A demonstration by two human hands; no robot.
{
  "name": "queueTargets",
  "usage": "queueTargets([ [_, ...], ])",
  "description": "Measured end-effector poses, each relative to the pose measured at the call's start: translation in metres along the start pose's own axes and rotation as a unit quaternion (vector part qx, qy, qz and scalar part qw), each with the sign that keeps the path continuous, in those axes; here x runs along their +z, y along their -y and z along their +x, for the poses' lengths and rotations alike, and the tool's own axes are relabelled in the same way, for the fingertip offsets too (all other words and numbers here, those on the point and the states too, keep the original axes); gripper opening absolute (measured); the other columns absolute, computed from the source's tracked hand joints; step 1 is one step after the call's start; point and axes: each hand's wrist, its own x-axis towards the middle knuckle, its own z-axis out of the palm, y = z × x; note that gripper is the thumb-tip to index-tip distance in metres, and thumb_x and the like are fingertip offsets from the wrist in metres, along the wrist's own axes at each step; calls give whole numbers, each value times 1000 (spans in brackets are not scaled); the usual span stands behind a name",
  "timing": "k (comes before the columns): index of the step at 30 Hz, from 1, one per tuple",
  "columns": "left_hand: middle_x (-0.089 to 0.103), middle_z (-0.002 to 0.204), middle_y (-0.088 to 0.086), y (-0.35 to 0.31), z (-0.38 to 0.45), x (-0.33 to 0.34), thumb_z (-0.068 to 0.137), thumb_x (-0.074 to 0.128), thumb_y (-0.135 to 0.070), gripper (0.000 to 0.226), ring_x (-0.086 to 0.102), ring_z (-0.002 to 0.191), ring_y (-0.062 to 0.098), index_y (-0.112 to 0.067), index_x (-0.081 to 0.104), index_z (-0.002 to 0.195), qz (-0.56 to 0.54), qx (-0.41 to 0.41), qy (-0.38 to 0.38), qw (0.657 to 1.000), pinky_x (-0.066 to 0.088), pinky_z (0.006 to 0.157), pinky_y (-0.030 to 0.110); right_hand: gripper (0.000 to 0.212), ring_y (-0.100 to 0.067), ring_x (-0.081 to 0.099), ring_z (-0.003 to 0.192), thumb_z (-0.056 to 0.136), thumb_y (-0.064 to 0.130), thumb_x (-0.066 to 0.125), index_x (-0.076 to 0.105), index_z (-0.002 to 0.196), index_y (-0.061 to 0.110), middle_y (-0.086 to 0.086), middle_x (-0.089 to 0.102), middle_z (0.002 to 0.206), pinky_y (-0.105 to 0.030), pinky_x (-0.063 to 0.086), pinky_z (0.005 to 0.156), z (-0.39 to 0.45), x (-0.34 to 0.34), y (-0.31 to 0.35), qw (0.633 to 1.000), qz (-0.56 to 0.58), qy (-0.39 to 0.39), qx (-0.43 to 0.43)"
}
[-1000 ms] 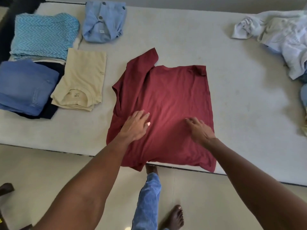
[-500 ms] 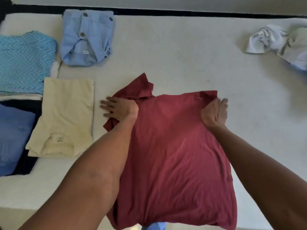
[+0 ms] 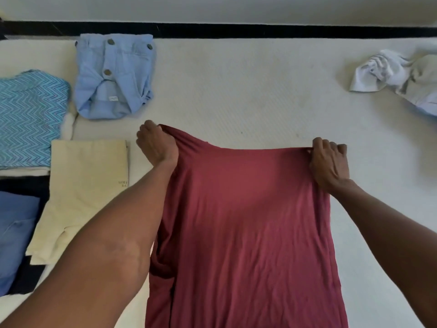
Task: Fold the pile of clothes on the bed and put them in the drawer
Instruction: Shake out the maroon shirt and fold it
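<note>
A maroon T-shirt point(image 3: 248, 228) fills the lower middle of the head view, its far edge lifted off the white bed point(image 3: 236, 91). My left hand point(image 3: 157, 144) grips that edge at its left corner. My right hand point(image 3: 329, 160) grips the right corner, fingers curled over the cloth. The fabric stretches taut between both hands and hangs down toward me. A crumpled pile of white and pale clothes point(image 3: 402, 79) lies at the far right of the bed.
Folded clothes sit on the left: a cream T-shirt point(image 3: 82, 185), a teal zigzag top point(image 3: 30, 117), light blue shorts point(image 3: 115, 76), and blue jeans point(image 3: 16, 235) on a dark garment. A black strip point(image 3: 236, 30) runs along the bed's far side.
Both hands went from pressing the shirt flat to gripping its far corners and lifting that edge. The left sleeve that stuck out is now tucked out of sight. The camera moved closer.
</note>
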Motion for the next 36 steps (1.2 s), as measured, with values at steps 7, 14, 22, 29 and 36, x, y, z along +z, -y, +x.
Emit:
queueTargets([
  [7, 60, 116, 13, -33, -7, 20, 100, 40, -9, 23, 54, 107, 31, -7, 59, 113, -21, 21, 56, 998, 37, 94, 40, 22, -39, 51, 90, 88, -8, 42, 51, 108, -3, -22, 56, 98, -48, 35, 88, 14, 13, 10, 996, -8, -26, 88],
  [14, 64, 117, 17, -44, 2, 22, 94, 44, -8, 28, 63, 107, 36, -3, 55, 120, -87, -103, 118, 984, 47, 90, 42, 31, -38, 44, 102, 88, -6, 42, 50, 117, -1, -22, 48, 113, -46, 34, 89, 19, 13, 12, 993, -31, -7, 110],
  [22, 11, 162, 22, -40, -97, 27, 105, 36, -25, 64, 12, 151, 32, -6, 4, 156, -87, 215, 139, 963, 13, 123, 44, 60, -31, 17, 149, 104, 43, 35, 24, 155, 13, -13, 18, 163, -42, 18, 120, -37, 15, 50, 976, 64, 147, -147],
  [29, 25, 160, 18, 16, -186, 34, 101, 26, -40, 61, 18, 150, 32, -9, 25, 154, 91, 328, 164, 926, 14, 122, 52, 77, -23, -24, 148, 101, 60, 14, -10, 157, 12, -8, -19, 163, -47, -10, 122, -85, 30, -1, 958, 112, 133, 227],
  [36, 38, 152, 19, 64, -300, -5, 99, 37, -34, 56, 34, 142, 34, -7, 39, 148, 94, 405, 185, 890, 32, 114, 52, 67, -23, -13, 152, 104, 51, 18, -4, 158, 17, -3, -13, 165, -41, -5, 123, -208, 34, -18, 946, 200, 148, 207],
])
